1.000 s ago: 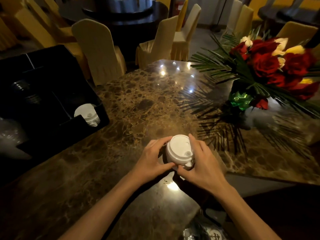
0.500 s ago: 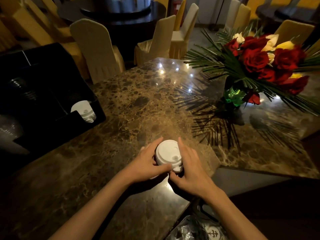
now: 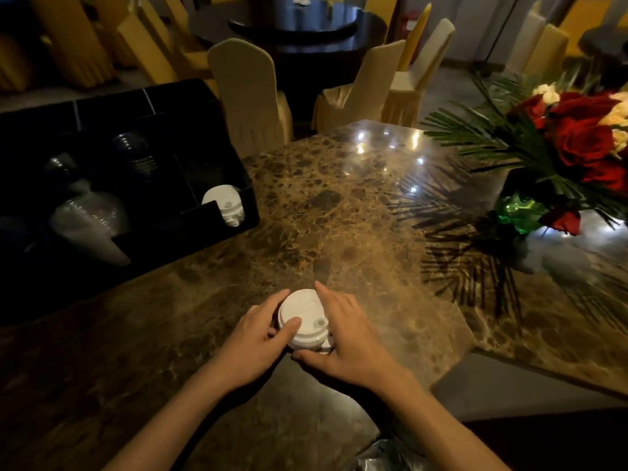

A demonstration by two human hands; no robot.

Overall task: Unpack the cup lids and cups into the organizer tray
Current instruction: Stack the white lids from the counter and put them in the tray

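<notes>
A short stack of white cup lids (image 3: 303,317) stands on the marble table (image 3: 339,215) near its front edge. My left hand (image 3: 258,338) grips the stack from the left, thumb lying on the top lid. My right hand (image 3: 346,338) holds it from the right, fingers along its far side and thumb under its near edge. The black organizer tray (image 3: 238,185) stands at the left. Its right front slot holds more white lids (image 3: 226,203). Stacks of clear cups (image 3: 88,219) and dark lids (image 3: 134,153) lie in its other compartments.
A bouquet of red roses (image 3: 577,137) in a green vase (image 3: 518,212) stands at the right, palm fronds spreading over the table. Crumpled clear plastic wrap (image 3: 387,453) lies at the bottom edge. Covered chairs (image 3: 248,93) and a dark round table (image 3: 292,25) stand behind.
Both hands have stayed on the lid stack, shifting slightly left. The view has swung left and down, bringing more of the organizer tray into sight.
</notes>
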